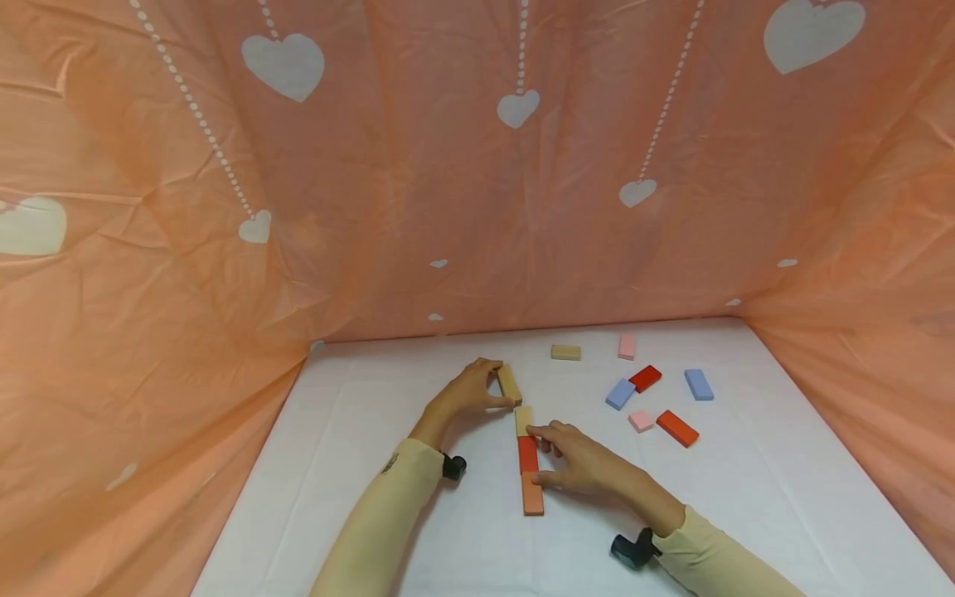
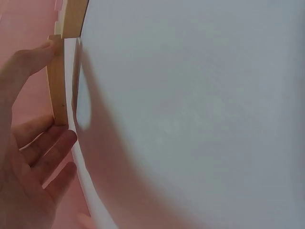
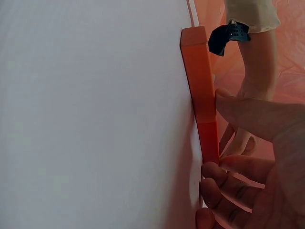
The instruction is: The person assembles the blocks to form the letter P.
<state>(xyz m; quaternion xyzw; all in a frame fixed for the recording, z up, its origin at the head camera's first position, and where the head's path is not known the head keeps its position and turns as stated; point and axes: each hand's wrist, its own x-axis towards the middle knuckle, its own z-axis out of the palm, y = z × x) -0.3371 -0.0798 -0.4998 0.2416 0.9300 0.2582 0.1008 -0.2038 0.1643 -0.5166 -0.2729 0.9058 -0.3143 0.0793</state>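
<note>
A row of blocks runs toward the camera in the head view: a yellow block point(image 1: 524, 419), a red block point(image 1: 527, 453) and an orange block point(image 1: 532, 496). Beyond it a longer wooden block point(image 1: 510, 383) lies slightly slanted, its near end by the yellow one. The left hand point(image 1: 472, 388) pinches this wooden block point(image 2: 57, 86) by its ends, thumb at the near end. My right hand point(image 1: 582, 460) touches the row from the right, thumb on the orange block point(image 3: 198, 78) and index finger near the yellow one; its other fingers are bent beside the red block point(image 3: 208, 140).
To the right lie loose blocks: a wooden one point(image 1: 565, 352), pink ones point(image 1: 627, 346) point(image 1: 641, 420), blue ones point(image 1: 620, 393) point(image 1: 699, 385) and red ones point(image 1: 645, 378) point(image 1: 677, 428). An orange curtain point(image 1: 477, 207) with white hearts stands behind the white table point(image 1: 313, 497).
</note>
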